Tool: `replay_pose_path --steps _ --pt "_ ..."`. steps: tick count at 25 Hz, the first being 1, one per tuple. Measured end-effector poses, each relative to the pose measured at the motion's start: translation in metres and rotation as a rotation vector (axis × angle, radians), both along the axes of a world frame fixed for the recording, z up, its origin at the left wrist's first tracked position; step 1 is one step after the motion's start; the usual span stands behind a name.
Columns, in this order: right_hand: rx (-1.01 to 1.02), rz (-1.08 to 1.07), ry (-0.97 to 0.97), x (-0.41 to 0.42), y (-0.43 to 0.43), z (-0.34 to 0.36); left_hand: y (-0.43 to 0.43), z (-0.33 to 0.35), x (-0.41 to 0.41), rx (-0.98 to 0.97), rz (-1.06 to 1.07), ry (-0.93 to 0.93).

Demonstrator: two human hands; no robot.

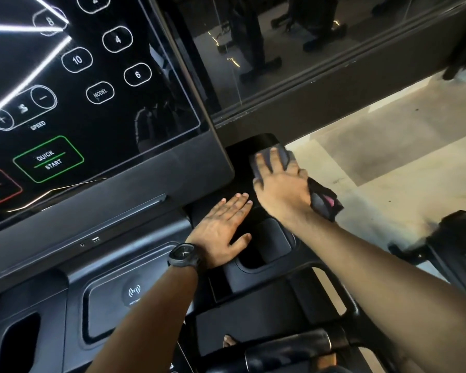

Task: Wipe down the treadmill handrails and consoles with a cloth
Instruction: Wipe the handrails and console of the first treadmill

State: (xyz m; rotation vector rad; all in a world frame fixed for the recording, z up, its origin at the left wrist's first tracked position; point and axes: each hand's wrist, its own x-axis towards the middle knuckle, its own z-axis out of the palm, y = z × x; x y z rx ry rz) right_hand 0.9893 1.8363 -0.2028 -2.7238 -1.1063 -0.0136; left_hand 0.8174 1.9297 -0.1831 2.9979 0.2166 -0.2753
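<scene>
Pressing grey cloth flat with spread right hand, centre right; bracing spread left hand on console tray. Could slip toward lower left, tapping QUICK START button.

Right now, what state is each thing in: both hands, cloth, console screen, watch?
left hand: open, flat beside the cup holder.
right hand: open, fingers spread, pressing the cloth down.
cloth: partly flat under the right hand, the rest bunched off its outer side.
console screen: buttons showing, light strips reflected.
watch: strapped on the left wrist.
</scene>
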Motion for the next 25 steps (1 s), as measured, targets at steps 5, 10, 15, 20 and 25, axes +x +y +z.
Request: replay_pose_path --steps 5,10,15,20,25 --pt "0.031 -0.074 0.137 0.026 0.016 0.005 0.001 -0.003 0.001 0.016 -0.007 0.004" --pt "0.029 0.169 0.090 0.033 0.028 0.001 0.002 -0.001 0.001 0.014 -0.008 0.010" --pt "0.014 0.129 0.104 0.040 0.042 0.000 0.002 -0.003 0.000 0.008 -0.011 -0.004" --pt "0.078 -0.067 0.365 0.078 0.056 0.010 0.002 -0.003 -0.001 0.019 -0.031 -0.010" --pt "0.154 -0.072 0.523 0.102 0.047 0.000 0.002 -0.003 0.000 0.014 -0.065 -0.002"
